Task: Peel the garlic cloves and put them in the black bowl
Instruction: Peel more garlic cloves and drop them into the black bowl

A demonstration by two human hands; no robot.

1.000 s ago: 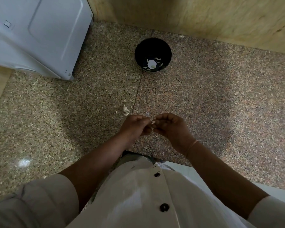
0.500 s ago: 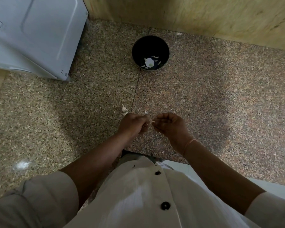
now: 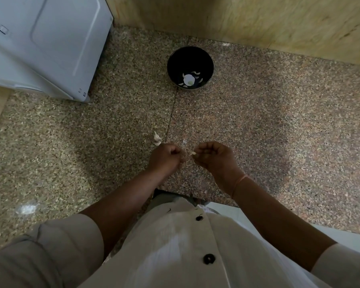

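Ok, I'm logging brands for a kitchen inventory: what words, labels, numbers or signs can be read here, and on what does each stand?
No text can be read.
white appliance: two tiny marks near its lower corner and a small square tab by its left edge, all too small to read.
black bowl: no lettering shows.
shirt: plain, no print.

Dim, soft light, a glare spot point(image 3: 26, 208) on the granite surface point(image 3: 279, 121), broad shadows, wide-angle bending at edges.
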